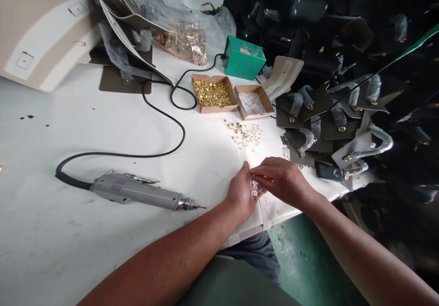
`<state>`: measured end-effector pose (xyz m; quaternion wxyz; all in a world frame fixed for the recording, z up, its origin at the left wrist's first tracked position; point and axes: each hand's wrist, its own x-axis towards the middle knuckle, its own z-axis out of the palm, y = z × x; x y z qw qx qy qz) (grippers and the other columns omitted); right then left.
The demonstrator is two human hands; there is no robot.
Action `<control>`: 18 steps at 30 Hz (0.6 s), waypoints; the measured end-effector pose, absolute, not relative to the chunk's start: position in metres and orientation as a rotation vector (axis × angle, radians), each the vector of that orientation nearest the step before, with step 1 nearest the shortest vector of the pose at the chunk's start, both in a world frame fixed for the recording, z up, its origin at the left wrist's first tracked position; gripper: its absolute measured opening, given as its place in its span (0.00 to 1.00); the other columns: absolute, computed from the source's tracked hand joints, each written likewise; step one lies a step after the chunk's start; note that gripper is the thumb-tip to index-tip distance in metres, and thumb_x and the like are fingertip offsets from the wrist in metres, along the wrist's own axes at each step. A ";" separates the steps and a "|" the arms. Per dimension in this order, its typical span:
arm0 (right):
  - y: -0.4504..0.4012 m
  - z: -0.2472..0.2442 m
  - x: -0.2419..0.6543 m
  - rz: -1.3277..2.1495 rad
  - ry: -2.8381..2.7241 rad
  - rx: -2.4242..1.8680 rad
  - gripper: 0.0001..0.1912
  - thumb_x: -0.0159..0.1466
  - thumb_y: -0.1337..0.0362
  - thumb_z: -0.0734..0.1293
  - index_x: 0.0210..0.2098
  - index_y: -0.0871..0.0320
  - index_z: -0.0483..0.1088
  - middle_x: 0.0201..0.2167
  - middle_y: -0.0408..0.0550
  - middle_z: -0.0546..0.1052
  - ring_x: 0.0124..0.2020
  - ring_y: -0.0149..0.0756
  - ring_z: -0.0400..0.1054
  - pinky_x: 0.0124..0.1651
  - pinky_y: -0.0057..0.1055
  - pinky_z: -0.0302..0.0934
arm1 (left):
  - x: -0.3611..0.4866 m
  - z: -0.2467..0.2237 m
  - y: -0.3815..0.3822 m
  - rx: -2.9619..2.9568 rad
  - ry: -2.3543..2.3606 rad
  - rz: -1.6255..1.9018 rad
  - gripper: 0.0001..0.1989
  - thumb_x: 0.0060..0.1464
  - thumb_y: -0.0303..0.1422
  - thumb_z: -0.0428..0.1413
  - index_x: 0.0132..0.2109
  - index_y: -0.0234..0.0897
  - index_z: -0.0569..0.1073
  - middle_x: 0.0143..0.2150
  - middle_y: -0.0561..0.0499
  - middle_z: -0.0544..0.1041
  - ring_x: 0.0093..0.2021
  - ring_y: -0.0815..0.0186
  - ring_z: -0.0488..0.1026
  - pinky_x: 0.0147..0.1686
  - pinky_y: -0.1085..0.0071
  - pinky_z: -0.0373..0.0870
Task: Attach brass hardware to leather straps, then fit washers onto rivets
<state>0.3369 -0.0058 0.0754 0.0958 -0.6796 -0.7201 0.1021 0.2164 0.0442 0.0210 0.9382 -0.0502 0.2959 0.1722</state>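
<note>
My left hand [242, 194] is cupped near the table's front edge. In its palm lie several small clear-white plastic washers [254, 189]. My right hand [283, 180] reaches over the left palm with its fingers pressed together. Its fingertips are partly hidden, and what they pinch, if anything, cannot be made out. Just beyond both hands, small gold studs [238, 126] and clear washers [254, 134] lie scattered on the white table [206, 159].
A grey electric screwdriver [137, 190] lies at left, its black cable [183, 127] looping to a green power box [244, 58]. One cardboard box [214, 93] holds gold hardware; another [254, 102] holds clear pieces. Bag parts with wrapped handles [307, 141] crowd the right side.
</note>
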 end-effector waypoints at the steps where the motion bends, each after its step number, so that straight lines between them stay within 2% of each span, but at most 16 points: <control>1: -0.005 0.074 0.337 0.261 -2.172 -2.020 0.09 0.69 0.64 0.66 0.40 0.50 0.80 0.33 0.46 0.79 0.35 0.36 0.71 0.39 0.33 0.60 | 0.216 0.020 0.044 -0.102 0.610 0.352 0.20 0.68 0.40 0.48 0.36 0.31 0.76 0.30 0.46 0.77 0.29 0.63 0.76 0.38 0.64 0.73; 6: -0.001 0.081 0.341 0.201 -2.329 -1.978 0.09 0.68 0.66 0.66 0.36 0.53 0.79 0.31 0.46 0.78 0.34 0.37 0.69 0.40 0.35 0.58 | 0.218 0.017 0.043 -0.118 0.595 0.349 0.19 0.67 0.39 0.48 0.35 0.31 0.76 0.30 0.46 0.77 0.29 0.64 0.75 0.34 0.66 0.71; 13: 0.050 0.075 0.349 0.305 -1.824 -2.115 0.05 0.66 0.65 0.66 0.34 0.54 0.75 0.33 0.44 0.77 0.34 0.33 0.69 0.38 0.31 0.59 | 0.218 0.022 0.045 -0.099 0.578 0.295 0.23 0.68 0.41 0.46 0.42 0.26 0.78 0.40 0.37 0.80 0.39 0.58 0.80 0.46 0.63 0.73; 18: 0.097 0.053 0.354 0.451 -1.781 -2.222 0.07 0.66 0.61 0.65 0.34 0.54 0.74 0.36 0.43 0.77 0.35 0.34 0.69 0.39 0.31 0.58 | 0.215 0.020 0.046 -0.115 0.593 0.279 0.23 0.68 0.43 0.47 0.44 0.26 0.77 0.45 0.33 0.80 0.43 0.53 0.81 0.48 0.60 0.73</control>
